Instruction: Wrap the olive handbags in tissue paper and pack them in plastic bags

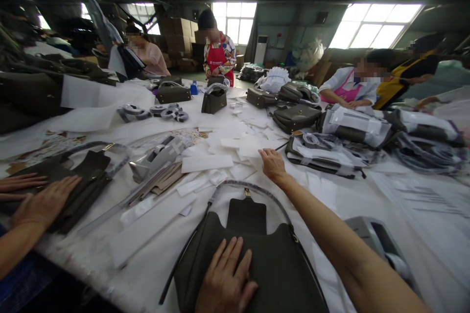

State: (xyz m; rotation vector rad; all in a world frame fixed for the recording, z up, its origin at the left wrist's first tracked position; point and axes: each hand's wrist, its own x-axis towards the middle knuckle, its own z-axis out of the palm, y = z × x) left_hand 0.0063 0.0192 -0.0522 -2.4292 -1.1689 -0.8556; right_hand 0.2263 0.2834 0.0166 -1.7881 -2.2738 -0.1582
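Note:
A dark olive handbag point(257, 259) with a wrapped strap lies flat on the white table in front of me. My left hand point(225, 279) rests flat on the bag's front, fingers spread. My right hand point(271, 164) reaches far forward over the table and lies on loose white paper pieces point(235, 149); its fingers curl down onto the sheets and I cannot see anything gripped.
At the left a co-worker's hands point(40, 200) press on another dark bag point(79, 181). More bags point(295, 117), wrapped straps point(161, 156) and tape rolls point(169, 112) cover the white table point(404, 195). Several other people work at the far side. A grey device point(378, 242) sits at my right.

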